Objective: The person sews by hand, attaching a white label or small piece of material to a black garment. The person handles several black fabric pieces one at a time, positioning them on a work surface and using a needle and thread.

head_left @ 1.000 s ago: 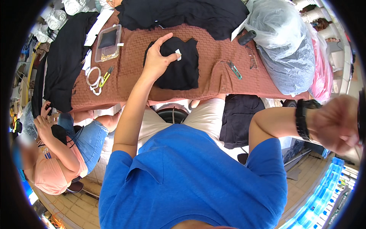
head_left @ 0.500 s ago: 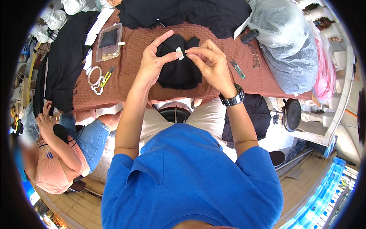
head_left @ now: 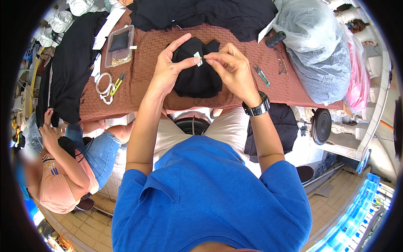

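A black cloth piece (head_left: 195, 82) is bunched in front of me above the table's near edge. My left hand (head_left: 170, 65) holds it, thumb pressed on a small white tag (head_left: 198, 59) and index finger stretched upward. At the tag's right side, my right hand (head_left: 231, 67) pinches with thumb and fingertips. A tiny gold-coloured thing shows at those fingertips, too small to name. The fingertips of both hands almost meet at the tag.
On the brown-covered table (head_left: 147, 84) are a transparent box (head_left: 121, 54) with gold-coloured pieces, yellow snips (head_left: 118, 84), green snips (head_left: 262, 76), glasses (head_left: 280, 63) and a black thread spool (head_left: 275, 39). Plastic-bagged bundles (head_left: 319, 63) stand right. A co-worker (head_left: 67, 176) sits left, handling black fabric (head_left: 69, 71).
My hands, the black cloth and the tag look almost unmoved. At the left, the co-worker's fingers have shifted slightly upward along the black fabric.
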The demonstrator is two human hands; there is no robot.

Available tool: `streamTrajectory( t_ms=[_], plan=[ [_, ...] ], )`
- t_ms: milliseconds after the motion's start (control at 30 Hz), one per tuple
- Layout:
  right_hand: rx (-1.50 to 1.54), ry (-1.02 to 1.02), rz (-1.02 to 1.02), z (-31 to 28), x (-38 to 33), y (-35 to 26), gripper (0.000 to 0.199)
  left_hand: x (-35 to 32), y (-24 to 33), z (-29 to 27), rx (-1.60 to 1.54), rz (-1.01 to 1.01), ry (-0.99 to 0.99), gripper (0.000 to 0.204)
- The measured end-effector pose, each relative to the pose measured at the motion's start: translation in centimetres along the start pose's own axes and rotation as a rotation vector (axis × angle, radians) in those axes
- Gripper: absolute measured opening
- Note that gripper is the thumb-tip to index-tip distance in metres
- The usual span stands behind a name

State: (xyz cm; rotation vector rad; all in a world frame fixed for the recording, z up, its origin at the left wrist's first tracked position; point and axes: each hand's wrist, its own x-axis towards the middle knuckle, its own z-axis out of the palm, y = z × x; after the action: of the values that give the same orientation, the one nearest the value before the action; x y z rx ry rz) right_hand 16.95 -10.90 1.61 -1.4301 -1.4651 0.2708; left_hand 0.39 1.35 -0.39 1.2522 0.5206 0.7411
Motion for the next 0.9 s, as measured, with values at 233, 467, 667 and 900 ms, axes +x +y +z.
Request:
streamTrajectory(
  t_ms=[233, 467, 667, 900],
  plan=[
    [-0.011, -0.01, 0.02, 0.0, 0.0, 0.3, 0.016, 0.0, -0.1, 0.2, 0.034, 0.024, 0.012, 0.07],
    [0.005, -0.016, 0.026, -0.3, -0.1, 0.6, 0.013, 0.3, -0.6, 0.1, 0.1, 0.034, 0.011, 0.071],
    [0.004, -0.013, 0.044, -0.4, -0.1, 0.6, 0.012, 0.3, -0.4, 0.4, 0.111, 0.036, 0.009, 0.072],
    [0.024, -0.028, 0.063, -0.5, 0.0, 1.1, 0.011, 0.3, -0.4, 0.6, 0.095, 0.016, 0.009, 0.074]
  ],
)
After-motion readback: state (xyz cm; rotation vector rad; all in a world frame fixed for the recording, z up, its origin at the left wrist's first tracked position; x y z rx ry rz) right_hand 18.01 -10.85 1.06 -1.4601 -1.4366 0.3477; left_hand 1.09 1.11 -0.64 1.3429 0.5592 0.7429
